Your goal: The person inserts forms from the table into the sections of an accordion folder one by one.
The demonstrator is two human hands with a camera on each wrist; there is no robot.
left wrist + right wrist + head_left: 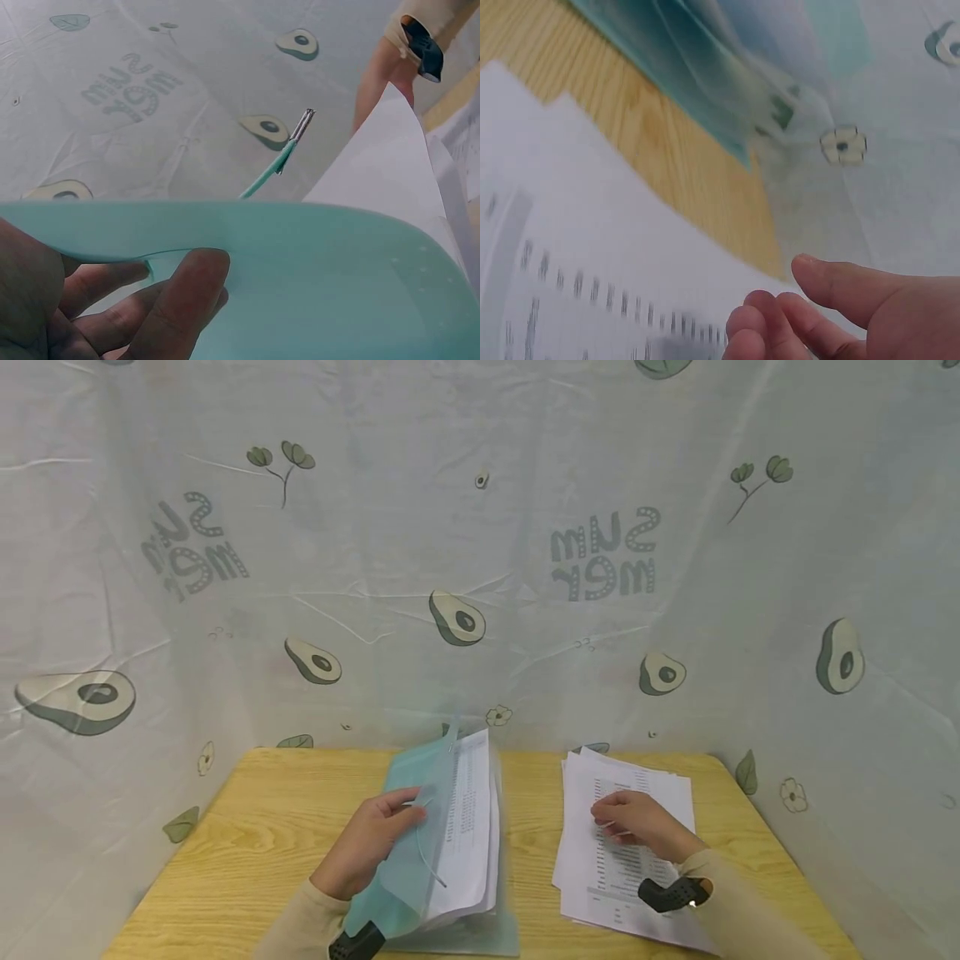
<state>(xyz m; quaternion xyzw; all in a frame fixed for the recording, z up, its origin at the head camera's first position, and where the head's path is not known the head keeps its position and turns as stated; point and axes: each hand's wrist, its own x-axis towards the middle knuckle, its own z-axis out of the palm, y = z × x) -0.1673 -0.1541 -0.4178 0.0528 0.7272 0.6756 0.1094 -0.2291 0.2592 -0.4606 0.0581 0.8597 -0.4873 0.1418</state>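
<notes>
My left hand [375, 839] pinches the edge of the raised flap of a translucent teal document folder [366, 910]. In the left wrist view the thumb lies on the flap's near face and the fingers go behind it. A thin teal cord [264, 177] with a metal tip hangs from the flap. White printed sheets [465, 827] stand inside the folder, partly covered by the flap. To the right, my right hand [637, 821] is over a loose stack of printed papers [600, 893], fingers loosely bent, thumb apart, with nothing between them in the right wrist view.
The wooden table [300, 802] carries both the folder and the paper stack, with a strip of bare wood between them. A pale curtain [420, 527] printed with avocados and lettering hangs behind and along both sides. Each wrist wears a black strap.
</notes>
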